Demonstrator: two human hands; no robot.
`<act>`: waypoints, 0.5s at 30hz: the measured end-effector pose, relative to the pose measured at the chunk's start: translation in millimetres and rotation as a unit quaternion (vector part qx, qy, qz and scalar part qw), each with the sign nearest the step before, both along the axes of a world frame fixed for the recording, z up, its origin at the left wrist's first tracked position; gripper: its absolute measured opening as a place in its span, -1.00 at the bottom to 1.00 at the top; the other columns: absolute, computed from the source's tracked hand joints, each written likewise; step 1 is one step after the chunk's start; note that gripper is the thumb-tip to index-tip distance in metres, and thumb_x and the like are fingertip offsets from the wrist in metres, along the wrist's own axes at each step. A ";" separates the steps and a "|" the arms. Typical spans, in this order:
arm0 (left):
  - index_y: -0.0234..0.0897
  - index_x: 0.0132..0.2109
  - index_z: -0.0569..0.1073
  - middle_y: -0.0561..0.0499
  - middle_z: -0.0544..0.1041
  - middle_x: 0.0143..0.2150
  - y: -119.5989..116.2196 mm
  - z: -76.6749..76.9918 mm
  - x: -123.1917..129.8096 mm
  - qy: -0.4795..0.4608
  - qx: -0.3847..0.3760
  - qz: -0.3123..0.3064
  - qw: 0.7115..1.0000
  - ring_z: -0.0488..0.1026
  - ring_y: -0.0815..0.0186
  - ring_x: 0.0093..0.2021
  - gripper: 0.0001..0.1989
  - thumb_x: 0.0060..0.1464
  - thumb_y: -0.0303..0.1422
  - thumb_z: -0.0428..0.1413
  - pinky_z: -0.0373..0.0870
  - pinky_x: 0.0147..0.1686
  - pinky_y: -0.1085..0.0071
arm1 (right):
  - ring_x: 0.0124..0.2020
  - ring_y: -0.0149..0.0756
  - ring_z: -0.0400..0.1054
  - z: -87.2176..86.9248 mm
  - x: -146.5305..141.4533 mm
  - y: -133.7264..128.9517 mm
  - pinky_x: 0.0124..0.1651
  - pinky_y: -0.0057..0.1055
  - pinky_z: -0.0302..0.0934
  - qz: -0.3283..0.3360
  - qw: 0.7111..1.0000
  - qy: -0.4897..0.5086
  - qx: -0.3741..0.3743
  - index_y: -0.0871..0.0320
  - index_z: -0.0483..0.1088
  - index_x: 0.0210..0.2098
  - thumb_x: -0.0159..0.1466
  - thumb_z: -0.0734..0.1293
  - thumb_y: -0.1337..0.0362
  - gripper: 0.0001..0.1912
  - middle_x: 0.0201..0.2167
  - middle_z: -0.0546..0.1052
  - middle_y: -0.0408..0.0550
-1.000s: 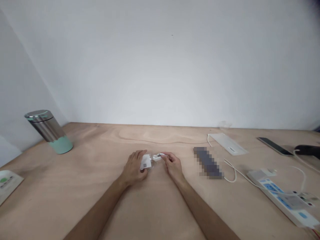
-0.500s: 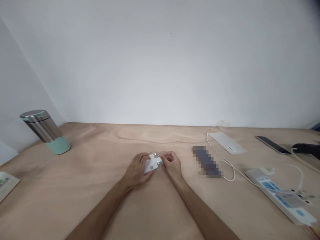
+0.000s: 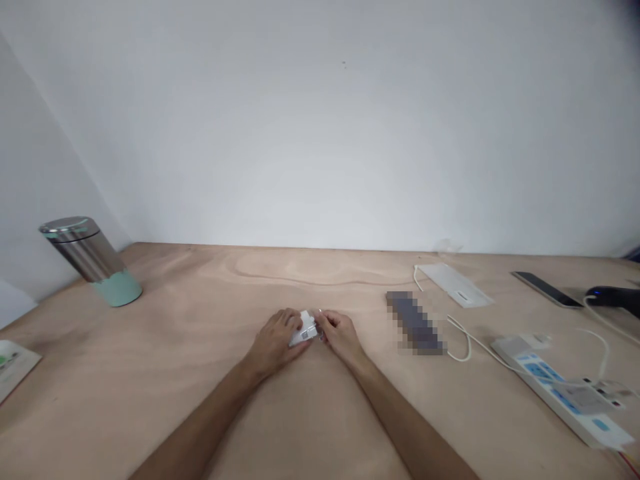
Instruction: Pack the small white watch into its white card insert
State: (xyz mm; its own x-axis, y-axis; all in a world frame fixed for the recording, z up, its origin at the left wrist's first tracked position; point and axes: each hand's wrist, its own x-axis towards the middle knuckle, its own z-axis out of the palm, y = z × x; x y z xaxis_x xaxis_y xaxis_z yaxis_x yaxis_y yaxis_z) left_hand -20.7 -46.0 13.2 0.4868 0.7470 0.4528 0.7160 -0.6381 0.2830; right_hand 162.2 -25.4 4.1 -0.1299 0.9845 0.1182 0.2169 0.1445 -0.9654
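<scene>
A small flat white item with a printed square code (image 3: 302,329), partly wrapped in clear plastic, lies between my hands at the middle of the table. My left hand (image 3: 276,341) is closed on its left side, fingers over the top and thumb along the near edge. At the item's right end, my right hand (image 3: 342,335) pinches the clear plastic (image 3: 319,323) between thumb and fingertips. Some of the item is hidden under my left fingers.
On the wooden table (image 3: 200,293), a steel and mint tumbler (image 3: 97,260) stands left. At right lie a blurred-out dark rectangle (image 3: 414,323), a white pouch (image 3: 455,285), a dark phone (image 3: 546,289), white cables (image 3: 463,359) and a power strip (image 3: 560,393). A printed card (image 3: 17,370) sits at far left.
My right hand has shifted slightly, its thumb and fingers now closer together on the plastic. The white item is a little lower and more covered by my left fingers.
</scene>
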 end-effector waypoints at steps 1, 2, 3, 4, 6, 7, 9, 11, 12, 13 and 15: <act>-0.25 -0.21 0.30 -0.08 0.39 -0.10 0.7 -1.2 -0.2 -0.004 0.000 0.003 1.000 0.35 0.17 -0.07 -0.82 0.10 -0.28 0.10 0.34 -0.09 0.22 | -0.66 -0.44 0.14 0.2 0.3 -0.2 -0.59 -0.52 0.00 0.006 1.000 -0.004 0.004 0.16 0.40 -0.57 0.21 0.23 -0.05 -0.56 -0.71 0.30 -0.21; -0.25 -0.21 0.30 -0.08 0.40 -0.10 1.4 -2.5 -0.5 -0.009 0.000 0.006 1.000 0.35 0.17 -0.08 -0.82 0.09 -0.29 0.11 0.35 -0.10 0.23 | -0.66 -0.44 0.14 0.4 0.5 -0.5 -0.58 -0.51 0.01 0.011 1.000 -0.007 0.006 0.16 0.42 -0.55 0.21 0.24 -0.04 -0.58 -0.71 0.30 -0.21; -0.25 -0.21 0.30 -0.09 0.40 -0.11 2.2 -3.8 -0.7 -0.013 0.000 0.007 1.000 0.36 0.17 -0.08 -0.82 0.08 -0.29 0.12 0.35 -0.11 0.23 | -0.65 -0.43 0.14 0.5 0.7 -0.8 -0.57 -0.51 0.02 0.016 1.000 -0.008 0.006 0.16 0.45 -0.52 0.20 0.25 -0.03 -0.60 -0.71 0.31 -0.21; -0.25 -0.21 0.30 -0.09 0.40 -0.12 2.9 -5.0 -1.0 -0.018 0.002 0.008 1.000 0.36 0.17 -0.09 -0.82 0.08 -0.30 0.12 0.36 -0.12 0.24 | -0.65 -0.43 0.15 0.7 0.8 -1.1 -0.57 -0.50 0.03 0.023 1.000 -0.008 0.003 0.16 0.47 -0.48 0.19 0.26 -0.02 -0.62 -0.71 0.32 -0.21; -0.25 -0.22 0.30 -0.09 0.41 -0.13 4.1 -6.9 -1.7 -0.022 0.006 0.011 1.000 0.37 0.17 -0.09 -0.83 0.09 -0.29 0.12 0.36 -0.13 0.24 | -0.66 -0.42 0.15 1.3 0.8 -1.8 -0.57 -0.50 0.03 0.035 0.999 -0.005 -0.005 0.15 0.51 -0.40 0.16 0.29 0.00 -0.66 -0.71 0.33 -0.21; -0.25 -0.22 0.31 -0.08 0.41 -0.13 4.5 -7.5 -1.9 -0.024 0.008 0.013 1.000 0.37 0.17 -0.09 -0.83 0.09 -0.28 0.11 0.36 -0.13 0.24 | -0.67 -0.42 0.15 1.6 0.7 -2.1 -0.58 -0.50 0.02 0.041 0.999 -0.003 -0.011 0.14 0.52 -0.38 0.15 0.30 0.00 -0.67 -0.71 0.34 -0.21; -0.25 -0.21 0.32 -0.08 0.42 -0.15 4.8 -8.0 -2.4 -0.025 0.010 0.013 1.000 0.37 0.18 -0.10 -0.83 0.10 -0.27 0.10 0.37 -0.13 0.24 | -0.68 -0.43 0.14 2.2 0.1 -2.5 -0.59 -0.50 0.01 0.055 0.998 0.001 -0.021 0.13 0.53 -0.40 0.13 0.33 0.02 -0.69 -0.72 0.34 -0.21; -0.24 -0.19 0.33 -0.07 0.43 -0.16 4.5 -7.7 -2.7 -0.022 0.010 0.011 1.000 0.38 0.19 -0.11 -0.83 0.11 -0.26 0.09 0.36 -0.12 0.24 | -0.69 -0.45 0.12 2.5 -0.8 -2.4 -0.60 -0.51 0.00 0.063 0.998 0.006 -0.029 0.12 0.52 -0.46 0.10 0.35 0.04 -0.72 -0.71 0.35 -0.21; -0.24 -0.19 0.34 -0.07 0.43 -0.16 4.3 -7.3 -2.8 -0.022 0.012 0.010 1.000 0.38 0.19 -0.11 -0.83 0.11 -0.26 0.10 0.36 -0.11 0.24 | -0.69 -0.46 0.11 2.6 -1.2 -2.3 -0.61 -0.52 0.00 0.066 0.997 0.007 -0.032 0.12 0.52 -0.49 0.09 0.36 0.05 -0.73 -0.70 0.35 -0.21; -0.24 -0.19 0.35 -0.07 0.43 -0.16 4.0 -6.8 -2.8 -0.021 0.013 0.009 1.000 0.38 0.19 -0.10 -0.83 0.11 -0.26 0.10 0.36 -0.11 0.24 | -0.69 -0.47 0.11 2.6 -1.6 -2.0 -0.61 -0.53 0.00 0.067 0.997 0.009 -0.035 0.12 0.52 -0.50 0.09 0.36 0.06 -0.74 -0.69 0.36 -0.21; -0.23 -0.19 0.37 -0.07 0.44 -0.14 3.2 -5.7 -2.6 -0.018 0.019 0.006 1.000 0.38 0.19 -0.09 -0.84 0.11 -0.27 0.09 0.36 -0.09 0.23 | -0.69 -0.48 0.12 2.6 -1.9 -1.7 -0.60 -0.54 0.01 0.067 0.997 0.013 -0.037 0.11 0.52 -0.51 0.08 0.36 0.07 -0.75 -0.67 0.37 -0.21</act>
